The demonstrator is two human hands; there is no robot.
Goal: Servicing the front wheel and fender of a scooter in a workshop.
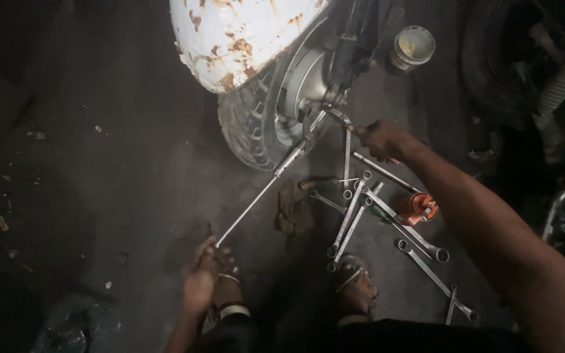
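Below, left hand (205, 268) gripping long wrench (256, 196) — right hand (379, 138) outstretched, on spanner (339, 117)

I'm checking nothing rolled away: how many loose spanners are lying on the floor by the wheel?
About 7, maybe more hidden in the overlap: five crossed in a pile beside the orange can, one long one lower right, one small one beside it.

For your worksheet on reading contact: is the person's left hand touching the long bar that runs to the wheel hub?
Touching. The head view shows the left hand closed around the near end of the long bar, with no gap between them.
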